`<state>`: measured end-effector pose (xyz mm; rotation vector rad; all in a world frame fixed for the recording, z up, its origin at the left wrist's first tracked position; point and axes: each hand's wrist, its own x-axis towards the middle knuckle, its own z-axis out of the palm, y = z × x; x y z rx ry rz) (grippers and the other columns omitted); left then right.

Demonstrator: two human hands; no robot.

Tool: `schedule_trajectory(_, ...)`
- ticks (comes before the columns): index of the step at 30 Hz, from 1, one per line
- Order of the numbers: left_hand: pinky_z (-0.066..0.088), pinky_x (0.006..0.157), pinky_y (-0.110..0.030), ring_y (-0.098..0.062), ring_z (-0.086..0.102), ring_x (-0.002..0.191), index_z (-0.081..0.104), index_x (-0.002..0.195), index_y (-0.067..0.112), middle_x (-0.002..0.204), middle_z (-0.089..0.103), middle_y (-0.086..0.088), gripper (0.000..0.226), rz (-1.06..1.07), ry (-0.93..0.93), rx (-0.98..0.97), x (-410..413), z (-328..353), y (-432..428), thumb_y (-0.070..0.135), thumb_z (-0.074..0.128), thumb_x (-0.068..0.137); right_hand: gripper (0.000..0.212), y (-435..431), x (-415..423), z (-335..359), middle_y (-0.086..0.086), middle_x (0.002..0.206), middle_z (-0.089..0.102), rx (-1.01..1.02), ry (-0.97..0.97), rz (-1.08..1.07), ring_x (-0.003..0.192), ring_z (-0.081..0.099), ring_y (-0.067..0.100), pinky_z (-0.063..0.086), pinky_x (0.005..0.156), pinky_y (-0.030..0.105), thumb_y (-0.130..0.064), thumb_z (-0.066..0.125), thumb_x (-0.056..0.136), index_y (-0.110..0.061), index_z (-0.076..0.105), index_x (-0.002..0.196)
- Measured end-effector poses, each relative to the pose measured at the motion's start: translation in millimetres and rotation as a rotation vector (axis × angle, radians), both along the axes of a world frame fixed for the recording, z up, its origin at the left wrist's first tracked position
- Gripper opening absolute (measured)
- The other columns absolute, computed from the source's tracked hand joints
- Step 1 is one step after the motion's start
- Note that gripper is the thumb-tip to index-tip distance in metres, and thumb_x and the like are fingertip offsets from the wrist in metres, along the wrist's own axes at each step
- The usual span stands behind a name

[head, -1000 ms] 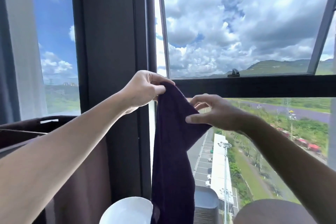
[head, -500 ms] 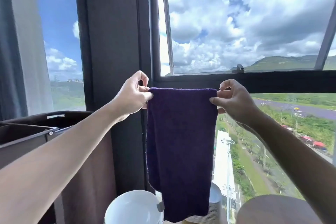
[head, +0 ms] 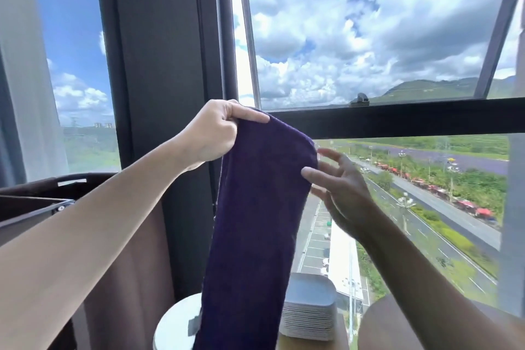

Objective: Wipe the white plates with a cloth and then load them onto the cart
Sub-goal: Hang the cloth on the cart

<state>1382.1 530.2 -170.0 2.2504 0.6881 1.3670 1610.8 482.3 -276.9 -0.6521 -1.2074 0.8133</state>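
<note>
A: Hand state?
B: The left hand (head: pixel 216 133) pinches the top of the cloth (head: pixel 255 207). The right hand (head: pixel 341 187) is spread, touching its side. The plates (head: pixel 309 312) sit stacked beneath.
A: Recommended: fold the cloth into a flat pad before wiping.

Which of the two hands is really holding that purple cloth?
The left hand: its fingers curl round the cloth's top corner. The right hand has straight, spread fingers at the cloth's edge and grips nothing.
</note>
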Motion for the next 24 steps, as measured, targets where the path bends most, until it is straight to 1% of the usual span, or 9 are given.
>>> schedule_trajectory(2, 0.056, 0.092, -0.02, -0.011, 0.071, 0.106, 0.083, 0.096, 0.024, 0.114, 0.071, 0.002, 0.073, 0.006, 0.003, -0.008, 1.1, 1.5, 0.0, -0.02, 0.025, 0.093, 0.054, 5.5, -20.3, -35.9, 0.008, 0.113, 0.076, -0.153, -0.146, 0.043, 0.105, 0.073, 0.023, 0.057, 0.09, 0.046, -0.02, 0.083, 0.075, -0.014, 0.06, 0.123)
schedule_trajectory(4, 0.056, 0.085, -0.019, -0.01, 0.072, 0.101, 0.082, 0.098, 0.02, 0.108, 0.075, 0.004, 0.071, 0.027, -0.015, -0.047, -5.9, 1.8, 1.5, -0.02, 0.024, 0.093, 0.03, 13.6, -41.6, -71.3, 0.01, 0.111, 0.076, -0.276, -0.298, 0.084, 0.11, 0.07, 0.027, 0.052, 0.099, 0.048, -0.021, 0.082, 0.084, -0.006, 0.071, 0.108)
schedule_trajectory(6, 0.056, 0.074, -0.019, -0.01, 0.073, 0.091, 0.082, 0.102, 0.017, 0.099, 0.077, 0.004, 0.069, 0.041, -0.045, -0.102, -15.8, 1.8, 4.3, -0.019, 0.024, 0.094, 0.02, 23.3, -55.2, -95.0, 0.01, 0.112, 0.076, -0.348, -0.33, 0.16, 0.115, 0.068, 0.027, 0.049, 0.102, 0.047, -0.02, 0.078, 0.089, -0.004, 0.07, 0.096)
schedule_trajectory(9, 0.058, 0.068, -0.023, -0.015, 0.073, 0.086, 0.081, 0.105, 0.014, 0.102, 0.079, -0.008, 0.066, 0.04, -0.102, -0.186, -37.0, 0.5, 9.0, -0.018, 0.025, 0.095, 0.022, 40.0, -78.2, -100.7, 0.007, 0.121, 0.074, -0.381, -0.221, 0.283, 0.119, 0.066, 0.023, 0.044, 0.109, 0.051, -0.019, 0.074, 0.092, -0.006, 0.063, 0.104)
schedule_trajectory(12, 0.058, 0.07, -0.025, -0.019, 0.073, 0.09, 0.081, 0.107, 0.012, 0.108, 0.078, -0.014, 0.062, 0.01, -0.148, -0.243, -54.2, -1.3, 10.7, -0.017, 0.027, 0.096, 0.024, 54.7, -105.2, -90.5, 0.009, 0.111, 0.071, -0.391, -0.186, 0.522, 0.104, 0.067, 0.024, 0.049, 0.095, 0.044, -0.015, 0.062, 0.097, -0.004, 0.066, 0.118)
schedule_trajectory(15, 0.059, 0.071, -0.028, -0.019, 0.073, 0.091, 0.081, 0.106, 0.015, 0.107, 0.078, -0.012, 0.061, 0.004, -0.16, -0.248, -72.5, -3.6, 10.5, -0.016, 0.029, 0.098, 0.018, 65.0, -127.2, -85.7, 0.011, 0.093, 0.066, -0.43, -0.169, 0.712, 0.081, 0.064, 0.023, 0.053, 0.074, 0.032, -0.007, 0.054, 0.092, -0.005, 0.07, 0.101)
schedule_trajectory(20, 0.059, 0.08, -0.038, -0.019, 0.068, 0.086, 0.08, 0.108, 0.015, 0.102, 0.077, -0.009, 0.061, 0.084, -0.238, -0.297, -124.0, -15.3, 14.7, -0.016, 0.029, 0.095, 0.008, 75.8, -125.0, -84.7, 0.009, 0.098, 0.065, -0.397, -0.13, 0.732, 0.087, 0.062, 0.021, 0.047, 0.077, 0.036, -0.013, 0.068, 0.089, -0.013, 0.063, 0.094)
schedule_trajectory(22, 0.057, 0.077, -0.035, -0.02, 0.067, 0.087, 0.08, 0.107, 0.014, 0.101, 0.076, -0.011, 0.062, 0.076, -0.292, -0.329, -136.3, -23.6, 18.2, -0.017, 0.028, 0.094, 0.01, 79.3, -118.3, -85.7, 0.014, 0.114, 0.069, -0.407, -0.083, 0.723, 0.093, 0.061, 0.025, 0.046, 0.085, 0.039, -0.012, 0.067, 0.094, -0.016, 0.058, 0.089)
schedule_trajectory(24, 0.058, 0.072, -0.027, -0.019, 0.07, 0.085, 0.08, 0.107, 0.012, 0.101, 0.077, -0.013, 0.062, 0.041, -0.326, -0.348, -139.0, -29.9, 20.6, -0.018, 0.028, 0.093, 0.008, 78.4, -119.7, -87.8, 0.015, 0.117, 0.069, -0.441, -0.131, 0.692, 0.084, 0.059, 0.02, 0.046, 0.08, 0.035, -0.017, 0.066, 0.097, -0.013, 0.059, 0.1)
